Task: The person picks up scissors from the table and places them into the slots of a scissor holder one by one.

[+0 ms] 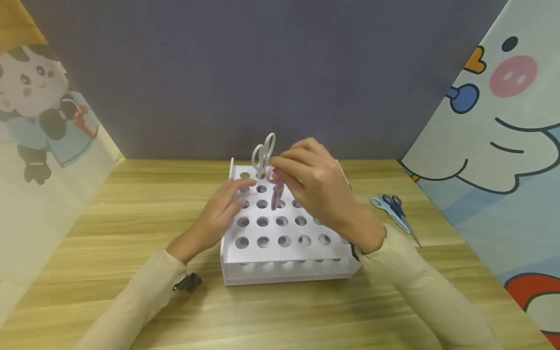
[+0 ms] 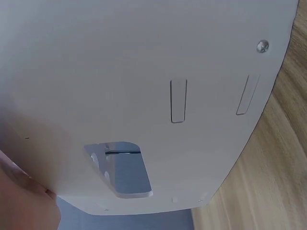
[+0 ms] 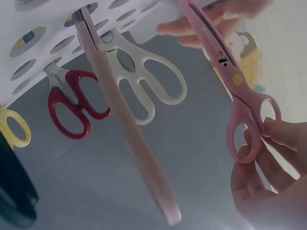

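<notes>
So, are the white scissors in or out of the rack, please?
In: the white scissors stand handles-up in the rack, their lower end hidden inside it.

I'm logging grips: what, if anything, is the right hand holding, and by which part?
The right hand holds the pink scissors by their handle loops, blades pointing down.

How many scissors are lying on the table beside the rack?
2: the light blue pair and the dark blue pair, close together to the right of the rack. The rack may hide others.
</notes>
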A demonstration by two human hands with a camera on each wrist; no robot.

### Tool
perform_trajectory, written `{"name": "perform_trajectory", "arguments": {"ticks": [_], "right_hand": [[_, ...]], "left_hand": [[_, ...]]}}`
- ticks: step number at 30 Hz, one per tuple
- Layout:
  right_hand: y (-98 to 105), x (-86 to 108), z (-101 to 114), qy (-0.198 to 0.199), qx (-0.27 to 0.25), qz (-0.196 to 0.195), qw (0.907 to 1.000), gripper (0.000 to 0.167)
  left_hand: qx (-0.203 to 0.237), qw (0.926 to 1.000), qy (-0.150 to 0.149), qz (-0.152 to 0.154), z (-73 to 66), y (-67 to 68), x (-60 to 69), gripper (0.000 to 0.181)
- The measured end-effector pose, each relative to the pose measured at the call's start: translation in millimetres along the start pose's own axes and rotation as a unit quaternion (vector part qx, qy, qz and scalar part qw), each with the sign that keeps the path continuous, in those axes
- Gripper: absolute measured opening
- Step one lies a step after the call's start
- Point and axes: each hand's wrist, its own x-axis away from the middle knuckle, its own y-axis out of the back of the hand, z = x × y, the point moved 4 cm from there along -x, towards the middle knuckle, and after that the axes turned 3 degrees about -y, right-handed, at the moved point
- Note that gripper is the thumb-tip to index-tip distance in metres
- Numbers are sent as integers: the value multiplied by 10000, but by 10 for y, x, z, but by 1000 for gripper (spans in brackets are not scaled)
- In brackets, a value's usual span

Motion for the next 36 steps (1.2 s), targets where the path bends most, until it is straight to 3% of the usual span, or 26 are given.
{"name": "perform_trajectory", "arguments": {"ticks": [4,11,15,21,24,31,36], "right_hand": [[-176,-72,-22,27,112,289,9995,12],[-413,-98,-73,0,324,640,9974,11],[-536,-38,-109,-161,235,1310,9910,12],[-721,52,-202,-787,-2,2616,9620,13],[-842,86,-220,-895,-22,3155,9447,11],[-964,107,-216,-1318,-234,3677,9203,5],[-936,198,-161,-1402,-121,4401,8868,19]], "left_hand": [[-18,9999,169,30,14,13,13,43],[-78,10000,20,32,15,12,1,43],[-89,9999,123,48,16,-2,22,43],[-141,9999,-1,-54,0,4,15,38],[-168,9998,-93,-50,-1,10,-3,38],[-178,9998,-62,-57,12,25,-9,39],[-143,9999,-57,11,7,22,-9,39]]}}
